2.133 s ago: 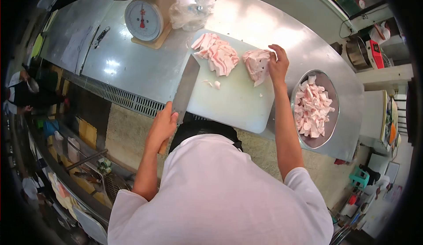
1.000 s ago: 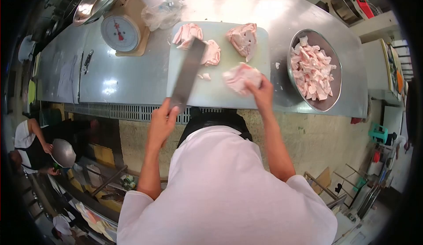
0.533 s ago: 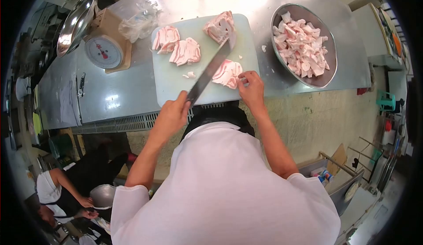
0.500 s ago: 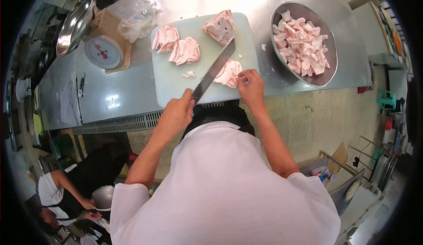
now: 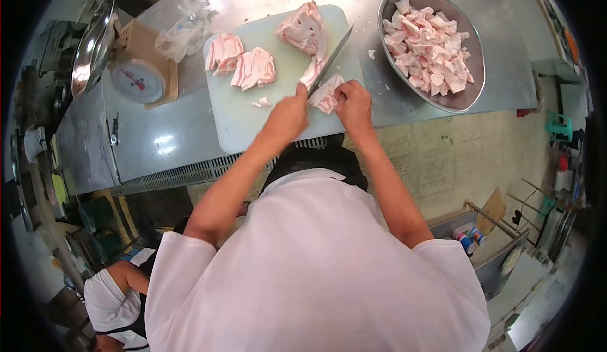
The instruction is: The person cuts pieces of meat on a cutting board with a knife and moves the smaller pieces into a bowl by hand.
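My left hand (image 5: pixel 288 118) is wrapped round the handle of a long knife (image 5: pixel 335 53), whose blade stands between a strip of pale pink meat (image 5: pixel 312 72) and a flat piece of meat (image 5: pixel 326 94). My right hand (image 5: pixel 354 105) has its fingers pressed together on the right edge of that flat piece. Both pieces lie on a white cutting board (image 5: pixel 237 118). A thick chunk of meat (image 5: pixel 302 28) sits at the board's back edge. Two more slabs, one at the left (image 5: pixel 224 53) and another (image 5: pixel 253 68) beside it, rest near small scraps (image 5: pixel 261 102).
On the right of the metal table (image 5: pixel 152 156) stands a metal bowl (image 5: pixel 475 92) of cut meat. A dial scale (image 5: pixel 138 81), a plastic bag (image 5: pixel 184 36) and a metal pan (image 5: pixel 92 48) are at the left. A co-worker (image 5: pixel 114 298) is at the lower left.
The knife has swung more upright and moved right, and a strip now lies apart from the flat piece. My left hand has moved up and right. The co-worker has shifted lower in view.
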A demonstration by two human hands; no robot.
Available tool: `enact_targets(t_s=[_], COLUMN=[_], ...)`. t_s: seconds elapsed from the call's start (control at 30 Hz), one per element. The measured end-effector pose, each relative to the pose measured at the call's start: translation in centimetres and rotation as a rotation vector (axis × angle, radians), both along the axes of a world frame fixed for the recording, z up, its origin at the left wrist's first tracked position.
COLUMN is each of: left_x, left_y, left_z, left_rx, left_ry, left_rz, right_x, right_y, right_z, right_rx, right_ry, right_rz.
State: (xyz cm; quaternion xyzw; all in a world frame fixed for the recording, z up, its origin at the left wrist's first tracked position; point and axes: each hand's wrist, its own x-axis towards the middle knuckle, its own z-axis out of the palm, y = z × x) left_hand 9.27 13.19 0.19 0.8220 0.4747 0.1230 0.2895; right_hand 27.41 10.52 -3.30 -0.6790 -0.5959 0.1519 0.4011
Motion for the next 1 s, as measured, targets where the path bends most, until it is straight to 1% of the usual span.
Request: enact_targets(t_s=[0.03,0.1,0.13,0.17,0.2,0.23,0.27,0.3,0.33,0.37,0.43,0.47,0.53,0.57,0.63,0.67,0.73,0.77,0.83,0.87,0.93,1.0], left_x=[0.3,-0.1,-1.7,-3.3,-4.6,-5.3,-5.8,-5.9,-5.9,-5.9,-5.8,-5.7,-5.6,-5.4,-4.8,-4.5,-3.7,-3.4,-2.5,-1.5,0.7,2.1], left_y=[0.6,2.2,2.1,1.7,0.8,-0.2,-1.0,-1.6,-2.1,-2.4,-2.8,-2.9,-3.2,-3.2,-3.2,-3.2,-2.9,-2.7,-2.1,-1.6,0.5,3.1], left_z=[1.9,5.9,4.4,3.0,2.5,2.6,2.8,3.5,4.2,4.8,5.8,6.1,6.6,6.9,7.5,7.8,7.9,7.7,7.0,5.7,2.4,2.9], left_rx=[0.01,-0.469,-0.39,-0.38,-0.197,-0.022,-0.031,-0.1,-0.166,-0.167,-0.174,-0.176,-0.146,-0.15,-0.119,-0.126,-0.161,-0.168,-0.181,-0.195,-0.006,-0.041], left_ry=[-0.009,0.037,0.008,0.01,-0.002,-0.013,-0.007,0.009,0.023,0.025,0.035,0.037,0.005,0.007,-0.003,0.003,0.066,0.072,0.106,0.117,0.031,0.021], left_rz=[0.01,0.17,0.145,0.141,0.096,0.048,0.038,0.082,0.132,0.132,0.153,0.155,0.171,0.187,0.146,0.155,0.115,0.112,0.096,0.09,0.028,-0.013], right_x=[0.3,0.5,0.4,0.1,-0.2,-0.9,-1.8,-2.3,-2.3,-1.9,-0.6,0.0,0.7,0.9,0.7,0.3,-0.7,-1.0,-1.4,-1.4,-1.4,-0.3], right_y=[-0.1,-0.1,-0.3,-1.0,-1.6,-1.8,-2.0,-2.1,-1.9,-1.4,-0.6,-0.3,0.1,0.0,-0.7,-1.0,-1.5,-1.5,-1.1,-1.2,-0.9,-0.2], right_z=[-0.3,-0.9,-0.5,-0.2,-0.1,0.7,1.5,2.0,1.6,1.1,0.0,-0.3,-0.2,-0.2,1.2,1.8,2.9,2.4,1.2,0.8,0.8,0.7], right_rx=[0.01,0.054,0.068,-0.008,-0.093,-0.099,-0.082,-0.067,-0.1,-0.102,-0.036,-0.037,0.058,0.054,0.061,0.054,-0.189,-0.196,-0.131,-0.146,-0.083,-0.099], right_ry=[-0.009,-0.002,-0.003,0.065,0.137,0.143,0.069,-0.009,0.048,0.05,0.018,0.02,0.124,0.128,0.075,0.083,0.029,0.035,0.027,0.037,-0.03,-0.021], right_rz=[0.01,0.053,0.052,0.025,-0.004,-0.012,-0.03,-0.046,-0.025,-0.025,0.249,0.251,0.412,0.428,0.231,0.239,0.085,0.082,0.092,0.086,0.073,0.073])
